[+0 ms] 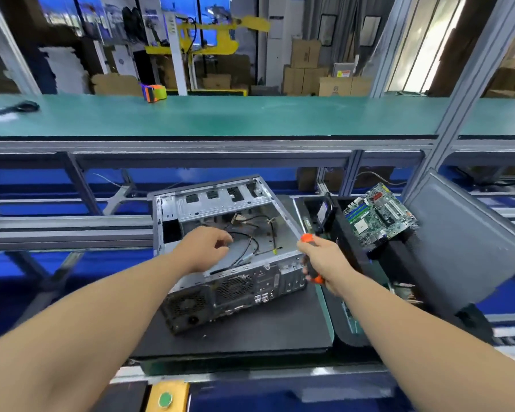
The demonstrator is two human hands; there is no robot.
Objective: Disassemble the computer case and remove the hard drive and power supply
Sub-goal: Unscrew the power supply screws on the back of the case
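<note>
While the left hand [204, 248] reaches, fingers loosely curled, into the open grey metal computer case [220, 248], nothing sits in its grip. The right hand [321, 260] grips an orange-and-black screwdriver [311, 270] at the black mat's [250, 331] right edge.

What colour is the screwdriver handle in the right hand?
Black with orange ends; the screwdriver shows in the head view.

Computer case [220, 203]: bare sheet metal, dull grey, scuffed, perforated vent grilles on rear panel. Mat [250, 331] under it: matt black, rubbery-looking. Screwdriver [309, 257] handle: black and orange, plastic or rubber, can't tell. Motherboard [378, 215]: green PCB, slight sheen. Upper shelf [250, 117]: smooth green matt surface. Frame rails [72, 230]: brushed aluminium. Cardboard boxes [305, 55] at back.
</note>
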